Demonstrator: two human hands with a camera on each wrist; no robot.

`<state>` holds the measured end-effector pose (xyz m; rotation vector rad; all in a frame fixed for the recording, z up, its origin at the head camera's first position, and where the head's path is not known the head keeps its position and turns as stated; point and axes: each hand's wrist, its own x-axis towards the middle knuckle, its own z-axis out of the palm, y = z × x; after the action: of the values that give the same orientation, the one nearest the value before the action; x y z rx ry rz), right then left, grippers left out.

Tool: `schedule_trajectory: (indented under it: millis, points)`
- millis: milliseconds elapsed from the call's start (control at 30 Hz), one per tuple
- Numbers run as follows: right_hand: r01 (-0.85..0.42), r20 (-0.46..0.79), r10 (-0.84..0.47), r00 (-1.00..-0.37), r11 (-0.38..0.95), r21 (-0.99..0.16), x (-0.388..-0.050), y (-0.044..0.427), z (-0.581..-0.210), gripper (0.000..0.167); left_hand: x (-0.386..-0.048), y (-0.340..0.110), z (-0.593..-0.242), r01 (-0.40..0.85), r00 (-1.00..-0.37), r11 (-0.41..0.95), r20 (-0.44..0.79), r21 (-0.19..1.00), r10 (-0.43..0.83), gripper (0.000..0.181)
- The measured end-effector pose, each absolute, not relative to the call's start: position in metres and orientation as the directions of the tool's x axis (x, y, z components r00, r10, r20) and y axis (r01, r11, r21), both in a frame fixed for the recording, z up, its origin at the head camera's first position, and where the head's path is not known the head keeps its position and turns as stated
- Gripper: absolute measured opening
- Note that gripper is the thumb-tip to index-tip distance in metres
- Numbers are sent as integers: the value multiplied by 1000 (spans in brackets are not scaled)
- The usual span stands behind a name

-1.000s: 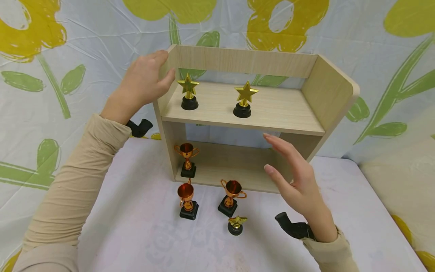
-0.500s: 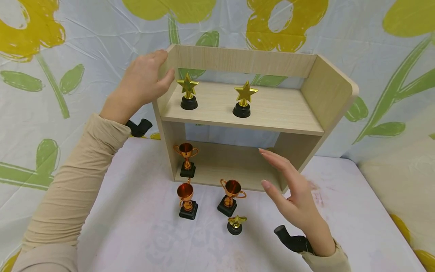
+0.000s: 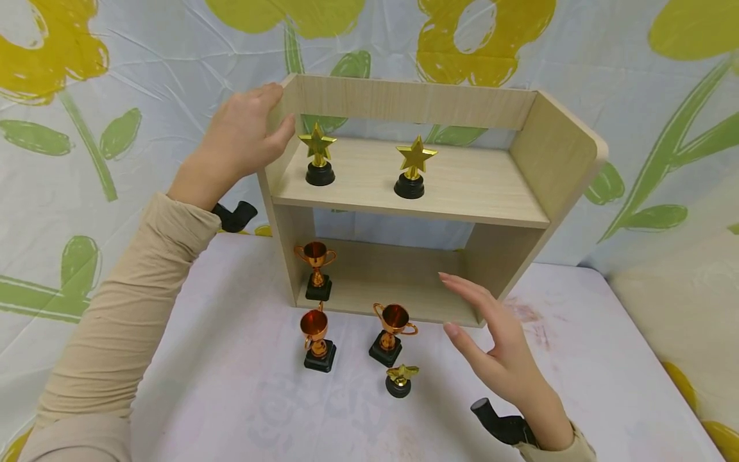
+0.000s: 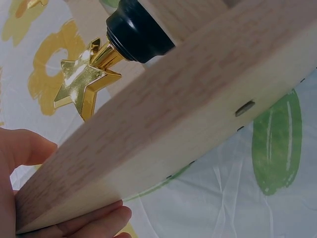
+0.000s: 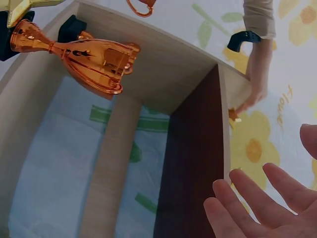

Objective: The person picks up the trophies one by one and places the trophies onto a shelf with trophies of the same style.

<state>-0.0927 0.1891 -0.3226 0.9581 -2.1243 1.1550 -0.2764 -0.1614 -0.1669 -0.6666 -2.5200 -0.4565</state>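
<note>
My left hand (image 3: 241,136) grips the upper left side panel of the wooden shelf (image 3: 404,208); in the left wrist view the thumb and fingers lie on opposite faces of that panel (image 4: 124,129). My right hand (image 3: 499,350), holding nothing, hovers with spread fingers before the shelf's lower right side. Two gold star trophies (image 3: 318,154) (image 3: 414,165) stand on the upper board. One bronze cup (image 3: 315,269) is on the lower board at the left. Two more cups (image 3: 315,339) (image 3: 392,333) and a small gold star trophy (image 3: 399,380) stand on the table in front.
A white cloth (image 3: 231,385) covers the table under the shelf. Behind it hangs a backdrop (image 3: 173,58) with yellow flowers and green leaves. The shelf's right side panel (image 3: 557,157) rises at the right. A black curved piece (image 3: 499,423) is at my right wrist.
My right hand has moved down, from near the upper board's front edge to beside the lower board. The left hand has kept its hold on the panel, and the trophies have stayed in place.
</note>
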Motion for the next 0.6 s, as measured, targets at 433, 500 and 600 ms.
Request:
schedule_trajectory:
  millis: [433, 500, 600]
  points:
    - [-771, 711, -326, -623, 412, -486, -99, 201, -344, 52, -277, -161, -167, 542, -747, 821, 550, 180, 373, 44]
    - [-769, 705, -334, -626, 413, -487, -99, 202, -347, 52, -277, -162, -167, 543, -747, 820, 549, 180, 375, 45]
    - [-765, 692, -346, -634, 413, -495, -99, 203, -350, 52, -277, -161, -167, 544, -747, 820, 549, 179, 375, 45]
